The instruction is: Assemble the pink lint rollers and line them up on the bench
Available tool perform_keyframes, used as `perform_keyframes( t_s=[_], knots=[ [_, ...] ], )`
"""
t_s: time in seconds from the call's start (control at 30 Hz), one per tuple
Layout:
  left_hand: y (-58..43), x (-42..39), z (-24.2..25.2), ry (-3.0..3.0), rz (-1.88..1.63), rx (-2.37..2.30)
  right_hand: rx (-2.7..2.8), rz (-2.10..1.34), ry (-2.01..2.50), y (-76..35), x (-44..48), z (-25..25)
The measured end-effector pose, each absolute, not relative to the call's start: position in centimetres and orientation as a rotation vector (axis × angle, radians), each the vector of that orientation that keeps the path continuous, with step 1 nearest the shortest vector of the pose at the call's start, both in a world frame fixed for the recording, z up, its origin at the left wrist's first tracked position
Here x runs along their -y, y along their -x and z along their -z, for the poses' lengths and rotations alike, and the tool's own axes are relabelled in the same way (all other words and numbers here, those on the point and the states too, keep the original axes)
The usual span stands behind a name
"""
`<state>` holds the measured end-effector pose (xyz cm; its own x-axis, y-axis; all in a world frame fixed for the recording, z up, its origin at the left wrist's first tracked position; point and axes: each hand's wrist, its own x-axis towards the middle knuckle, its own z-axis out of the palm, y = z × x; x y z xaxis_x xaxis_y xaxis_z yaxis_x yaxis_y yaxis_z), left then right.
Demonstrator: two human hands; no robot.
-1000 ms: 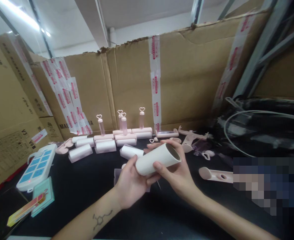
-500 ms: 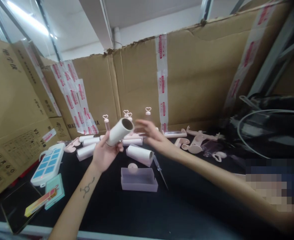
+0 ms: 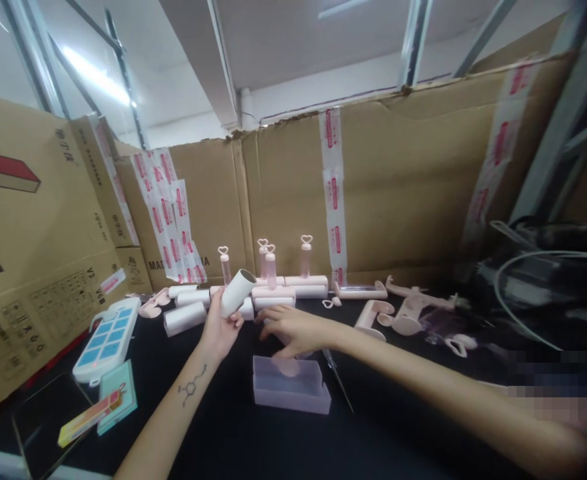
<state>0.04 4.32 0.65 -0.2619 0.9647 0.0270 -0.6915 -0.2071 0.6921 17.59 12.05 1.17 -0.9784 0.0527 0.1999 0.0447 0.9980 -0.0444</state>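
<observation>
My left hand (image 3: pixel 222 327) is closed around a white tube (image 3: pixel 237 293), which it holds tilted with the hollow end facing up and to the right. My right hand (image 3: pixel 296 328) reaches across from the right, palm down with bent fingers apart, just behind a translucent purple box (image 3: pixel 293 393). What lies under its palm is mostly hidden. A thin pointed tool, perhaps scissors or tweezers (image 3: pixel 340 380), rests right of the box. Behind the hands lie several white rolls (image 3: pixel 186 318), with pink heart-topped bubble wands (image 3: pixel 306 257) standing among them.
At left are a white power strip (image 3: pixel 108 340) with blue squares, a teal card (image 3: pixel 118 400) and a dark flat panel (image 3: pixel 48 423). Loose pink plastic parts (image 3: pixel 408 313) lie at right near a black bag with a white cable (image 3: pixel 498 293). Cardboard walls (image 3: pixel 283 200) enclose the back.
My right hand has come down and toward me, from beside the tube's open end to over the spot where a wrapped white roll lay. The left hand still holds the tube. The view has tilted up.
</observation>
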Motion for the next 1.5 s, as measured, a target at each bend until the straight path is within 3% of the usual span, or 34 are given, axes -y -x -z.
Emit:
perform_keyframes(
  t_s=[0.53, 0.63, 0.77, 0.87, 1.13, 1.27, 1.5],
  knots=[
    [-1.5, -4.7, 0.9, -0.595, -1.596, -0.863, 2.939, -0.229, 0.113, -20.2, -11.4, -0.7],
    [-1.6, -4.8, 1.2, -0.604, -1.65, -0.901, 2.777, -0.499, 0.293, -21.4, -10.5, -2.2],
    [-2.4, -4.6, 1.4, -0.643, -1.624, -0.926, 2.126, -1.05, 0.527, -23.0, -9.3, -4.0],
    [-3.8, -3.9, 1.1, -0.699, -1.537, -0.912, 1.773, -1.208, 0.569, -23.1, -8.7, -3.9],
    [-5.9, -2.4, 0.7, -0.808, -1.477, -0.92, 1.633, -1.105, 0.357, -22.3, -7.2, -1.2],
    [-6.0, -2.5, 0.8, -0.783, -1.549, -0.913, 1.742, -0.902, 0.397, -22.7, -6.5, -1.8],
    [-5.6, -1.9, -0.1, -0.709, -1.639, -0.912, 1.968, -0.859, 0.305, -22.2, -4.8, -1.8]
  ],
)
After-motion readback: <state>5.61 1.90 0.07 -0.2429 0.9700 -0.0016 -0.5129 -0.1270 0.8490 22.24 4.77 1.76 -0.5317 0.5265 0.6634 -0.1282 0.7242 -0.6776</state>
